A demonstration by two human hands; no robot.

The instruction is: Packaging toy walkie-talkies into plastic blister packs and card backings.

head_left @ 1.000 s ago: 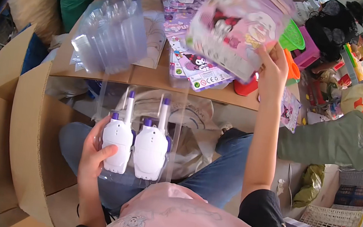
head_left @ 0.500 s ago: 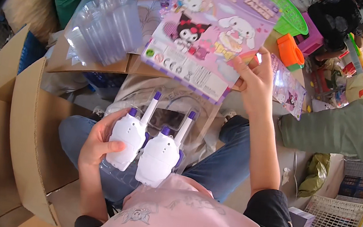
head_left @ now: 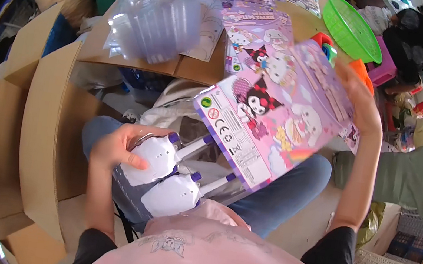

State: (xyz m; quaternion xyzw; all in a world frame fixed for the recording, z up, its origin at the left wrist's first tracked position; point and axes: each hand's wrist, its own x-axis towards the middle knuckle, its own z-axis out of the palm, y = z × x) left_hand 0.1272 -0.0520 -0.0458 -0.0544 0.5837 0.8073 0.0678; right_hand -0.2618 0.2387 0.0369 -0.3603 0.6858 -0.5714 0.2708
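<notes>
My left hand [head_left: 113, 146] grips the edge of a clear plastic blister tray, its thumb lying over one of two white toy walkie-talkies. The first walkie-talkie [head_left: 156, 156] and the second walkie-talkie [head_left: 172, 194] lie side by side above my lap, their purple-tipped antennas slanting to the upper right. In my right hand [head_left: 361, 102], blurred by motion, is a pink and purple printed backing card [head_left: 274, 117] with cartoon characters. The card is tilted, and its lower edge overlaps the antenna ends. Whether it touches the tray I cannot tell.
Stacked clear blister trays [head_left: 157, 20] and more printed cards [head_left: 256, 35] cover the work surface ahead. Beyond stands a green basket [head_left: 353, 27] near an orange container [head_left: 361, 72]. An open cardboard box [head_left: 42, 145] is at my left. Another person [head_left: 413, 42] sits far right.
My right hand has brought the card down and right, turning it clockwise over the antennas. The walkie-talkies have tilted clockwise in my left hand. A printed card on the table has come into sight.
</notes>
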